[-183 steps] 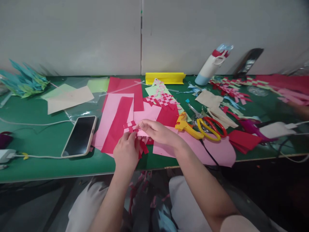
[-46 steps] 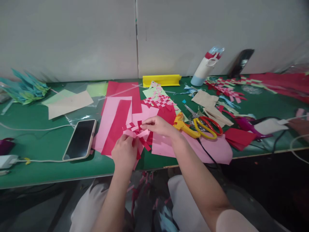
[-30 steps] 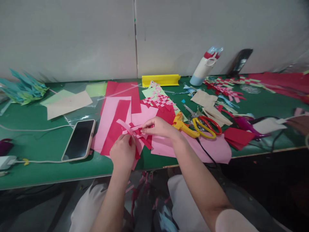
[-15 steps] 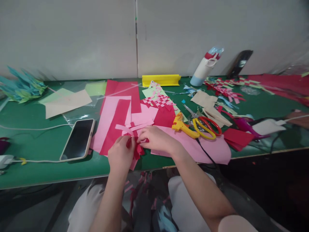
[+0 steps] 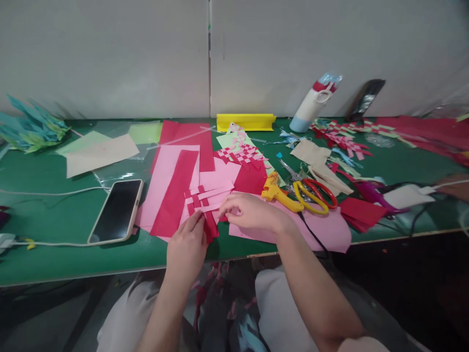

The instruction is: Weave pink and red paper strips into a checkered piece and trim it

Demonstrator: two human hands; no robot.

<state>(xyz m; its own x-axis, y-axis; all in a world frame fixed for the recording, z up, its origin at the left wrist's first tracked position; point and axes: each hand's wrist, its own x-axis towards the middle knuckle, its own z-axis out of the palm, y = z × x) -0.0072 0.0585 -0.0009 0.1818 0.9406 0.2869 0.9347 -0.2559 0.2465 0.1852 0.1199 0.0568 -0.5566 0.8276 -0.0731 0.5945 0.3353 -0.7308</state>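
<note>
A piece of woven pink and red paper strips (image 5: 201, 198) lies near the table's front edge. My left hand (image 5: 187, 242) rests on its lower left part, fingers together and pressing on the strips. Just to the right, my right hand (image 5: 244, 211) curls its fingers beside the end of a pink strip; whether it pinches anything is too small to tell. Red and pink sheets (image 5: 176, 181) lie under and behind the woven piece. Finished-looking checkered paper shapes (image 5: 244, 154) sit farther back.
To the right are a yellow glue gun (image 5: 280, 193), scissors (image 5: 311, 195), a bottle (image 5: 311, 105) and red paper (image 5: 362, 212). A phone (image 5: 117, 211) with cables lies left. A yellow folded strip (image 5: 246, 122) stands at the wall. Another person's hand (image 5: 454, 188) shows at far right.
The raised curved pink strip now lies flat across the weave. My right hand has moved right, off the woven piece, and my left hand's fingers have flattened onto it.
</note>
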